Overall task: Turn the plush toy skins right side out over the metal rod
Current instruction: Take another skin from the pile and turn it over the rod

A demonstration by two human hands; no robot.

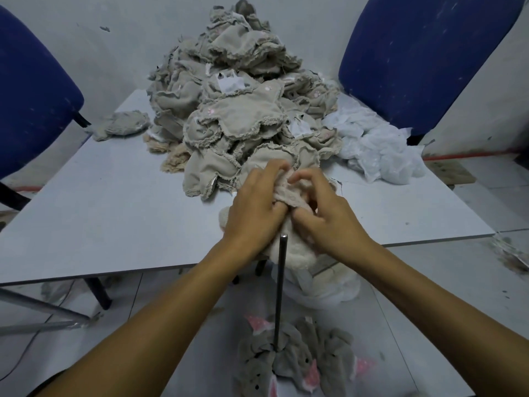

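Right above the tip of the metal rod, both hands work one plush toy skin. The left hand grips the skin's left side, its fingers curled into the beige fabric, and the right hand pinches the right side, with fingertips bent down onto the bunched cloth between the two hands. A cream, fluffy part of the same skin hangs below the hands and lies just beside the rod's upper end; whether the rod tip is touching the fabric or only standing in front of it cannot be told. The rod stands nearly upright, and its foot is buried among the turned grey skins, which have pink ear patches and lie on the floor around the rod's base.

Beyond the rod, on the grey table, rises a tall pile of unturned skins, beige with frayed seams, its near edge just behind the hands. A single skin lies apart, left of the pile. Crumpled white plastic bags rest against the pile's right side. Two blue chairs flank the table, one far left of the rod and the other far right, both against the pale wall.
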